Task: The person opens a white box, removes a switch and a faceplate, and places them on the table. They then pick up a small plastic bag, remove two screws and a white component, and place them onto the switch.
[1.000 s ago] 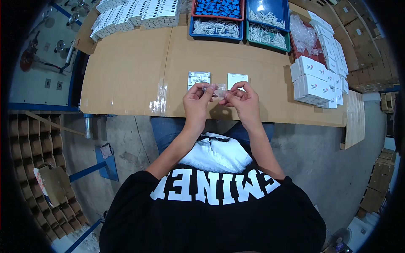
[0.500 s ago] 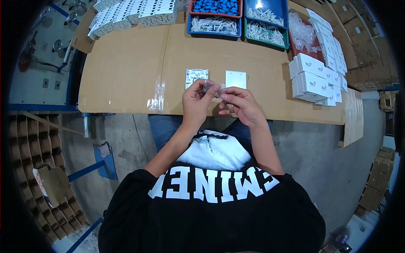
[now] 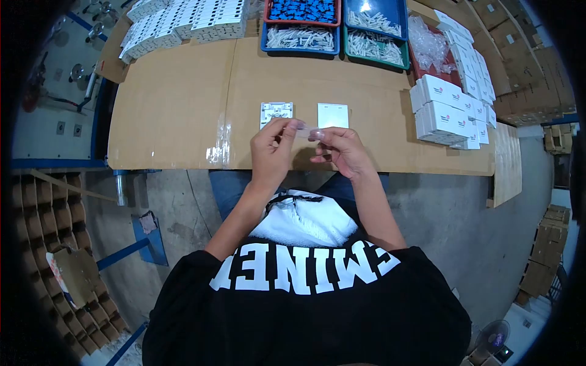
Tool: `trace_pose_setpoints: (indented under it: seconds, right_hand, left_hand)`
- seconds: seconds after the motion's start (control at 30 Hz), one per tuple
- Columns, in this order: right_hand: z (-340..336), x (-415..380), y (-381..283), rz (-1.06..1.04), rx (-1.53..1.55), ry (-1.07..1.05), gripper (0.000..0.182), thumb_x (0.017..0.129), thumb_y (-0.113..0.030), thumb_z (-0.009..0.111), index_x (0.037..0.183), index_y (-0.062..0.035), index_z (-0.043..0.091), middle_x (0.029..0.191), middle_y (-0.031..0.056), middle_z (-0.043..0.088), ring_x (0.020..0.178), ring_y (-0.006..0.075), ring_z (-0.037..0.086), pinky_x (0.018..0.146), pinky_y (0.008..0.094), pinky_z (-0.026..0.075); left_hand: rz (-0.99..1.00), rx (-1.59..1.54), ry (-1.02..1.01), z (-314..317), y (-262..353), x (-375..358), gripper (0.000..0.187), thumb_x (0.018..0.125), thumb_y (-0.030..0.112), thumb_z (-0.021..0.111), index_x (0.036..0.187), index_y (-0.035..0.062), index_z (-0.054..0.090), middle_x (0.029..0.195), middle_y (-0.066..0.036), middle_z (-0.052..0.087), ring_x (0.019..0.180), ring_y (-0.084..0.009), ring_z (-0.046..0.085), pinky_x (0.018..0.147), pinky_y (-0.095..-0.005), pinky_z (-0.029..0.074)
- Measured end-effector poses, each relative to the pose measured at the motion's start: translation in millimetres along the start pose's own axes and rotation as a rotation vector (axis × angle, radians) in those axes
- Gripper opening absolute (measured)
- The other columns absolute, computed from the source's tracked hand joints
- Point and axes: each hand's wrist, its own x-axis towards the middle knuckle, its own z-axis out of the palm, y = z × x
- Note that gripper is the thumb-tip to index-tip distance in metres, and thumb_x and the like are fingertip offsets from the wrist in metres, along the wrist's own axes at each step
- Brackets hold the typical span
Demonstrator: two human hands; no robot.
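A small clear plastic bag (image 3: 306,130) is stretched between my hands above the front part of the cardboard-covered table. My left hand (image 3: 270,152) pinches one end between thumb and fingers. At the other end, my right hand (image 3: 347,151) has its thumb and forefinger closed on the plastic, the other fingers curled. What the bag contains is too small to make out. Just beyond my left hand lies a white square fitting (image 3: 276,110) with its inner parts showing. A plain white square plate (image 3: 332,114) lies flat behind my right hand.
Stacked white boxes (image 3: 448,125) stand on the right by a red tray of clear bags (image 3: 427,49). At the back are a tray of blue pieces (image 3: 304,11), a blue tray (image 3: 299,53) and a green tray (image 3: 377,61) of white pieces. White units (image 3: 189,24) fill the back left.
The bunched plastic bag is now drawn out between my fingertips, my hands slightly farther apart. The whole view has shifted a little.
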Motion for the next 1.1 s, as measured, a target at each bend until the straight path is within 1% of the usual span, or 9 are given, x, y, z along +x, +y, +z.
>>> trace_pose_setpoints:
  seconds: [0.03,0.1,0.13,0.23,0.27,0.63,0.83,0.87,1.1]
  right_hand:
    - [4,-2,-2,0.007,-0.057,0.031,0.015,0.096,-0.010,0.070,0.104,0.0020,0.074,0.089,0.0079,0.072,0.072,0.0149,0.069,0.070,0.0389,0.066]
    - [3,0,2,-0.025,-0.135,0.077,0.017,0.094,-0.013,0.074,0.103,0.0016,0.075,0.089,0.0075,0.074,0.072,0.0138,0.070,0.069,0.0355,0.064]
    - [3,0,2,-0.052,-0.209,0.117,0.019,0.092,-0.015,0.077,0.103,0.0011,0.077,0.089,0.0072,0.075,0.071,0.0127,0.071,0.067,0.0321,0.062]
    - [5,-2,1,-0.087,-0.297,0.114,0.020,0.092,-0.015,0.077,0.103,0.0014,0.077,0.086,0.0058,0.075,0.069,0.0116,0.071,0.067,0.0268,0.059]
    - [5,-1,2,-0.077,-0.338,0.116,0.020,0.092,-0.015,0.077,0.103,0.0014,0.078,0.085,0.0055,0.075,0.073,0.0113,0.071,0.068,0.0240,0.056]
    - [-6,24,-9,-0.194,-0.361,0.210,0.020,0.099,-0.014,0.066,0.103,0.0031,0.075,0.096,0.0068,0.076,0.085,0.0137,0.073,0.072,0.0246,0.055]
    - [-30,127,-47,-0.616,-0.898,0.207,0.023,0.101,-0.014,0.060,0.111,0.0032,0.072,0.099,0.0113,0.077,0.093,0.0185,0.073,0.082,0.0315,0.055]
    - [-28,147,-54,-0.626,-0.904,0.198,0.023,0.101,-0.014,0.060,0.111,0.0032,0.072,0.099,0.0113,0.077,0.093,0.0185,0.073,0.082,0.0315,0.055]
    - [8,246,-90,-0.645,-1.370,0.114,0.027,0.102,-0.017,0.054,0.121,-0.0043,0.068,0.113,0.0157,0.074,0.104,0.0303,0.071,0.092,0.0380,0.053]
  left_hand:
    - [0.003,-0.008,-0.005,0,0,2,0.023,0.101,0.019,0.066,0.112,-0.0009,0.070,0.098,-0.008,0.070,0.084,-0.0140,0.065,0.071,-0.0265,0.050]
    - [0.287,0.349,0.128,-1,7,6,0.036,0.092,0.020,0.076,0.122,0.0033,0.068,0.112,-0.012,0.069,0.098,-0.0249,0.067,0.080,-0.0314,0.051]
    - [0.429,0.475,0.080,-6,11,8,0.054,0.081,0.024,0.082,0.130,0.0084,0.065,0.122,-0.013,0.066,0.112,-0.0303,0.063,0.095,-0.0385,0.046]
    - [0.512,0.670,-0.151,-11,21,9,0.060,0.079,0.026,0.084,0.134,0.0127,0.064,0.122,-0.010,0.068,0.116,-0.0278,0.062,0.103,-0.0415,0.041]
    - [0.490,0.662,-0.206,-11,9,8,0.051,0.079,0.025,0.083,0.127,0.0139,0.069,0.119,-0.006,0.070,0.113,-0.0242,0.064,0.107,-0.0431,0.036]
    - [0.283,0.440,-0.071,-18,-33,15,0.027,0.086,0.018,0.079,0.110,0.0073,0.074,0.104,-0.007,0.073,0.098,-0.0235,0.068,0.094,-0.0378,0.045]
    - [0.086,0.153,0.240,-44,-90,33,0.024,0.091,0.023,0.077,0.106,0.0049,0.074,0.095,-0.009,0.072,0.079,-0.0230,0.063,0.078,-0.0345,0.047]
    - [0.177,0.371,0.278,-50,-106,36,0.022,0.092,0.022,0.075,0.105,0.0039,0.074,0.094,-0.009,0.071,0.078,-0.0236,0.062,0.079,-0.0350,0.046]
    - [0.103,0.367,0.430,-57,-127,38,0.021,0.093,0.023,0.074,0.103,0.0043,0.073,0.090,-0.008,0.069,0.082,-0.0224,0.062,0.084,-0.0372,0.045]
